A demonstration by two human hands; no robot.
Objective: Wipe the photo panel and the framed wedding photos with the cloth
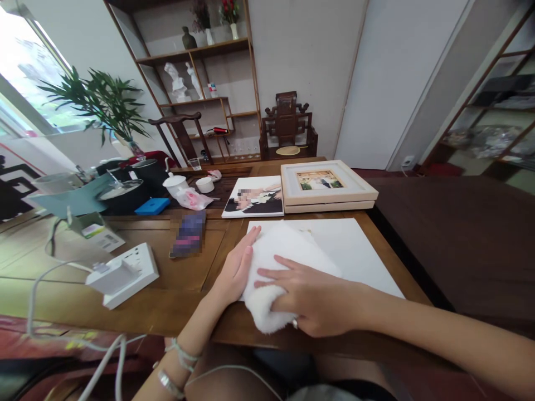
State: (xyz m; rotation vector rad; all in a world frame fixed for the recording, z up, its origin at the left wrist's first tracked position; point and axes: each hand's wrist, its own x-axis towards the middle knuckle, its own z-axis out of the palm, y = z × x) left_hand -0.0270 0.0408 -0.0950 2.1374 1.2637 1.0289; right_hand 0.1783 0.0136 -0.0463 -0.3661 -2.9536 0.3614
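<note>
A fluffy white cloth [292,245] lies spread over the left part of a flat white panel [355,250] at the table's front edge. My right hand [309,295] presses down on the cloth, fingers spread, with a bunched fold gripped by the thumb. Along the panel's left edge rests my left hand [238,267], its fingers stretched out and touching the cloth's side. Most of the panel's left side is hidden under cloth and hands. Behind it lie a photo print panel [254,196] and a pale wooden picture frame [328,184] with a photo inside.
At left on the wooden table [188,278] are a white power strip [134,273] with cables, a small box [96,231], a blurred dark item [188,234] and a blue box [152,206]. Pots, a white teapot [174,184] and a plant [100,103] stand farther back.
</note>
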